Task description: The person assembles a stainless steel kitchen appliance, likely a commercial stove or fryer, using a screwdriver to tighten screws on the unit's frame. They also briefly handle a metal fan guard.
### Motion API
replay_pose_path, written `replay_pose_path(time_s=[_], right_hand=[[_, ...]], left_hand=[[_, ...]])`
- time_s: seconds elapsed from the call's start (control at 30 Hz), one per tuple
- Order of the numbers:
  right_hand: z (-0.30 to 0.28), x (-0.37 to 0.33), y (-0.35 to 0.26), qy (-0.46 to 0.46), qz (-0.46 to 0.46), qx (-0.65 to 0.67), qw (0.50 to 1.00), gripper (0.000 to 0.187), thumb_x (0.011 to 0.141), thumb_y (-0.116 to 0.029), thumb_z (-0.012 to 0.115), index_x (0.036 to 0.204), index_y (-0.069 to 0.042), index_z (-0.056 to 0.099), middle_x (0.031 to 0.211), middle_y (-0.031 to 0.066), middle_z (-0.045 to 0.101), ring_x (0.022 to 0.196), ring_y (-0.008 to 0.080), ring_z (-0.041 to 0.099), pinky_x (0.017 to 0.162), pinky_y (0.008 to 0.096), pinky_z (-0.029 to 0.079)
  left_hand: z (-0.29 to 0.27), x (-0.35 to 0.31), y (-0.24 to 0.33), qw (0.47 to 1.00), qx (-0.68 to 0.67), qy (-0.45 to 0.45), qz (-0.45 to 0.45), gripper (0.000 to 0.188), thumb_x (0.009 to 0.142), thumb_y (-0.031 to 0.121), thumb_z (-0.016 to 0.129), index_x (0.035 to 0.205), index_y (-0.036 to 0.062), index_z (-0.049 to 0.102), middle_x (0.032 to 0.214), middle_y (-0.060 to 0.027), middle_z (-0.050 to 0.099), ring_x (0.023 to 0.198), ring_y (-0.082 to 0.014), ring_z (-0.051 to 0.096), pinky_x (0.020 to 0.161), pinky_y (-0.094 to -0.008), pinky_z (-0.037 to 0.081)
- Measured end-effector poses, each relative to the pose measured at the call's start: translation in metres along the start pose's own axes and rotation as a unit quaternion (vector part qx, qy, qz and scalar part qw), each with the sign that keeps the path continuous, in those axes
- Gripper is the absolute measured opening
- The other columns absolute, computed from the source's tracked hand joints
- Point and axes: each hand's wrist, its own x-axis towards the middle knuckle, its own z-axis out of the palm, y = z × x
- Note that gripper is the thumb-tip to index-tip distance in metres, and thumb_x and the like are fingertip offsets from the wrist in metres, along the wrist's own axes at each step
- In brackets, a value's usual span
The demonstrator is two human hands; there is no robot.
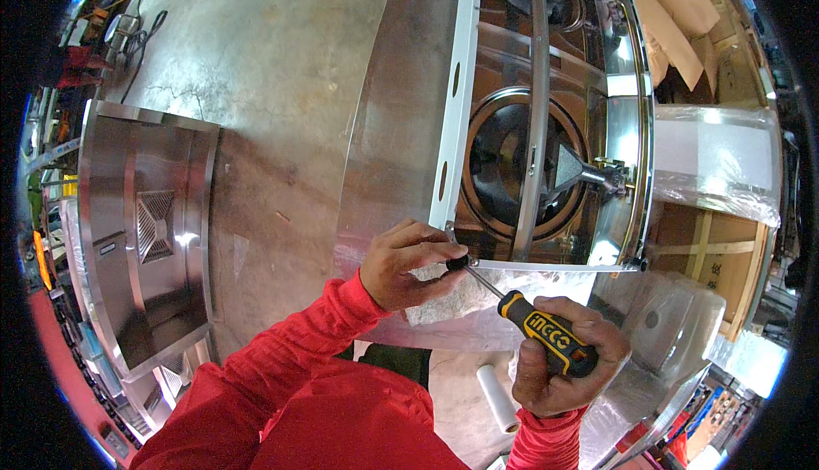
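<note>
At the near left corner of an open stainless steel appliance (550,52), both hands meet over a small black piece (458,263) and the tip of a screwdriver (542,327). The left hand (401,267) comes in from the lower left, its forearm slanting upward in a red sleeve (290,342), the back of the hand turned up and the fingers pointing right. Its fingers and thumb are pinched together on the black piece, just beside the frame's corner.

The right hand (604,357) reaches up from the lower edge, wrist nearly upright, with the fingers curled around the far side of the handle and the thumb laid along the near side. That grip is closed on the black-and-yellow handle, which slants up and to the left; the metal shaft runs on toward the left fingertips. Whether the tip sits in the black piece or only lies against it, I cannot tell.

A pale strip with oval slots (450,129) runs away from the corner, and a round dark recess (503,163) lies to its right. Left of the hands, a stainless panel unit (111,188) stands on the concrete floor (281,52); a white roll (497,397) lies below, between the forearms
</note>
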Motion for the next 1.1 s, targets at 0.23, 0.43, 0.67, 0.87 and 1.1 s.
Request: replay_pose_path(time_s=[0.23,0.43,0.67,0.87,1.1], right_hand=[[-0.002,0.007,-0.007,-0.043,-0.002,-0.026,0.999,0.046,0.079,-0.015,0.087,0.102,-0.002,0.049,0.103,0.0271,0.072,0.087,0.0308,0.074,0.075,0.0381,0.06],[-0.002,0.011,-0.007,-0.058,-0.014,-0.043,0.997,0.045,0.077,-0.015,0.088,0.099,-0.002,0.051,0.103,0.0269,0.072,0.086,0.0313,0.074,0.073,0.0373,0.06],[-0.003,0.011,-0.002,-0.095,-0.031,-0.013,0.995,0.045,0.074,-0.013,0.088,0.099,-0.003,0.051,0.105,0.0263,0.072,0.086,0.0341,0.074,0.073,0.0392,0.06],[-0.002,0.027,-0.004,-0.123,0.017,0.114,0.986,0.039,0.074,-0.005,0.083,0.1,-0.006,0.053,0.114,0.0275,0.07,0.092,0.0362,0.073,0.074,0.0415,0.06],[-0.005,0.035,0.01,-0.096,-0.073,-0.047,0.992,0.033,0.081,-0.028,0.086,0.095,-0.005,0.067,0.11,0.0207,0.068,0.092,0.0354,0.073,0.073,0.039,0.061]], left_hand=[[-0.002,0.0,0.003,1.0,0.012,-0.001,-0.015,0.039,0.07,0.009,0.089,0.107,0.009,0.077,0.102,-0.0098,0.072,0.094,-0.0254,0.07,0.08,-0.0358,0.057],[-0.001,0.001,0.004,1.0,0.001,0.002,-0.018,0.04,0.07,0.01,0.089,0.108,0.0095,0.077,0.101,-0.0099,0.071,0.092,-0.0253,0.069,0.08,-0.0361,0.057],[-0.002,0.002,0.003,1.0,0.008,0.002,-0.008,0.04,0.07,0.009,0.088,0.109,0.0108,0.077,0.101,-0.0096,0.071,0.092,-0.0263,0.07,0.08,-0.0369,0.056],[0.0,-0.001,0.001,1.0,0.007,0.004,-0.012,0.041,0.07,0.009,0.088,0.109,0.0118,0.077,0.102,-0.0099,0.072,0.093,-0.0264,0.07,0.08,-0.037,0.056],[-0.003,0.002,0.005,1.0,0.016,0.001,-0.008,0.044,0.069,0.009,0.088,0.112,0.0118,0.077,0.102,-0.0102,0.071,0.092,-0.0257,0.069,0.078,-0.0362,0.056]])
